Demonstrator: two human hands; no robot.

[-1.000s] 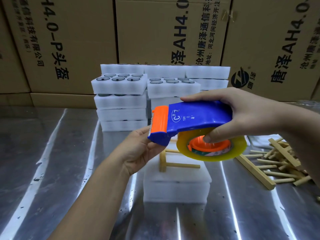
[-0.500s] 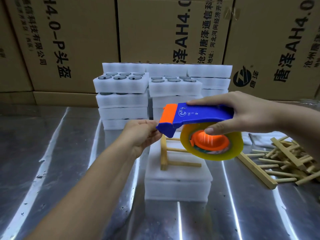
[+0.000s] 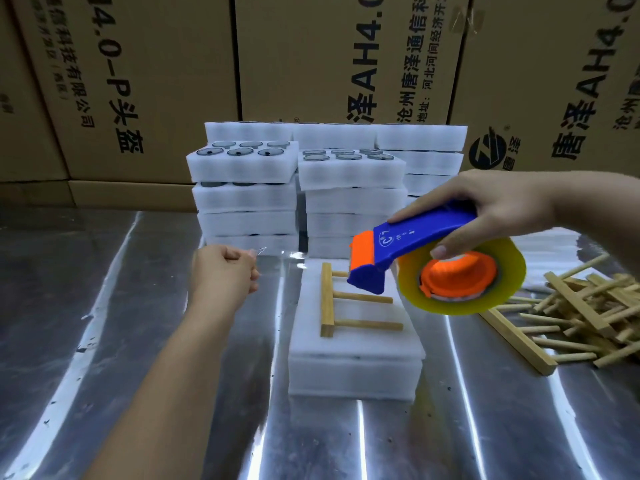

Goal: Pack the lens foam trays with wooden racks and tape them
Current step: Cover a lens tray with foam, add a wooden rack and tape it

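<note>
Clear tape strip (image 3: 277, 258) stretches between our pinching left hand (image 3: 225, 271) and the blue dispenser (image 3: 412, 244) gripped by our right hand (image 3: 498, 209), above the foam tray stack (image 3: 353, 362).

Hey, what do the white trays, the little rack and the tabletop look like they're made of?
White trays: soft matte foam, by the fuzzy, slightly translucent edges. Rack lying on them: pale unfinished wood, with round dowels set in a square bar. Tabletop: probably polished sheet metal, given its streaky mirror glare.

The dispenser (image 3: 412, 242) hides the wooden rack's (image 3: 353, 303) top rung; the stick pile (image 3: 585, 317) runs off the right edge
</note>
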